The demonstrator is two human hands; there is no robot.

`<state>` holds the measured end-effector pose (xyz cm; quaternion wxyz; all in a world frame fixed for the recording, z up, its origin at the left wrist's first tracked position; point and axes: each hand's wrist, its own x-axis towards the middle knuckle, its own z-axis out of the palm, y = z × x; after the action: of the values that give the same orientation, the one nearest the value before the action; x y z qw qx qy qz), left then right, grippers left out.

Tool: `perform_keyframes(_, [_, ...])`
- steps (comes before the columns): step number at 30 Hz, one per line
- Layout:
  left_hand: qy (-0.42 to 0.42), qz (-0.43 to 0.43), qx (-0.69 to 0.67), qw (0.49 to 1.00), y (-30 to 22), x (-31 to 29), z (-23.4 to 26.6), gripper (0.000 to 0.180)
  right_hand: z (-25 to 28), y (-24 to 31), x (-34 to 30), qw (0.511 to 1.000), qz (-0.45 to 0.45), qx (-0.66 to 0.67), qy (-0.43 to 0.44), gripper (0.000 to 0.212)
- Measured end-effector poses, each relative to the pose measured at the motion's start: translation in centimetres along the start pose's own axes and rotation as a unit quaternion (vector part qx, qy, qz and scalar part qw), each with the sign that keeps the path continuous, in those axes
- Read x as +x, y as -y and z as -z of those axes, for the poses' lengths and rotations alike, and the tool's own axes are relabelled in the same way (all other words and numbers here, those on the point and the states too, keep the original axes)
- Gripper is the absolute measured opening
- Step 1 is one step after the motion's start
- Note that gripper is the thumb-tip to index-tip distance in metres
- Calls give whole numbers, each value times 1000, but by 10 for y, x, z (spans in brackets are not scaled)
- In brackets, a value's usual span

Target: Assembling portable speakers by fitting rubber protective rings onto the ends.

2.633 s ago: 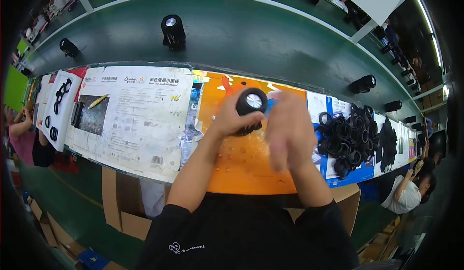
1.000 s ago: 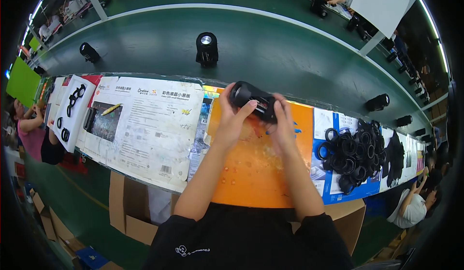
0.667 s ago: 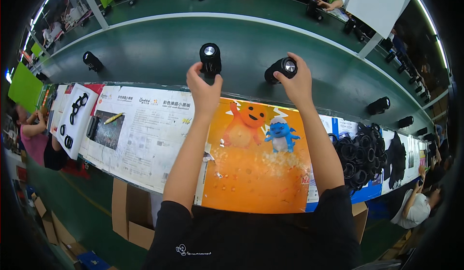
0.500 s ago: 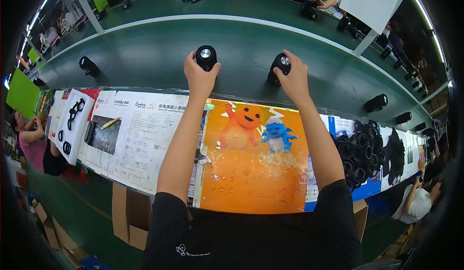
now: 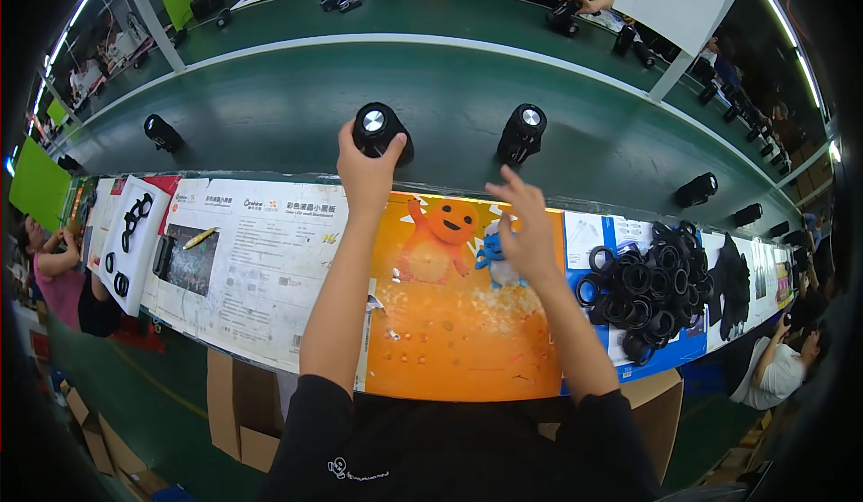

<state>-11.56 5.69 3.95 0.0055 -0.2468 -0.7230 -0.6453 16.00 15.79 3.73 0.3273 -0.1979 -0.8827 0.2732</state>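
The black cylinder (image 5: 376, 128), clasped by the left hand (image 5: 367, 171), was best gripped squarely, with the empty right hand (image 5: 529, 236) clear.

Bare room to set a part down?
Free: green surface between the cylinder in the left hand and the next cylinder rightward. Mostly bare: orange sheet, nearside of right hand. Crowded: blue sheet under the black ring pile.

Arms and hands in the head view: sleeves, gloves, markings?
Left hand and right hand: no gloves or wristbands visible. Forearms uncovered below short black sleeves. Black T-shirt bears a small white line-drawn figure with lettering.
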Motion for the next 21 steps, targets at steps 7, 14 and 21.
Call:
perform_keyframes(7, [100,152,-290,940,-29,-94,6,59,-38,52,-55,999,-47,21,-3,102])
perform_keyframes(14, [163,194,-277,927,-4,-126,-1,62,-55,57,-79,991,-109,41,-65,91])
perform_keyframes(21, [272,254,-513,773,7,-125,5,70,-57,48,-75,876,-171,450,-31,72])
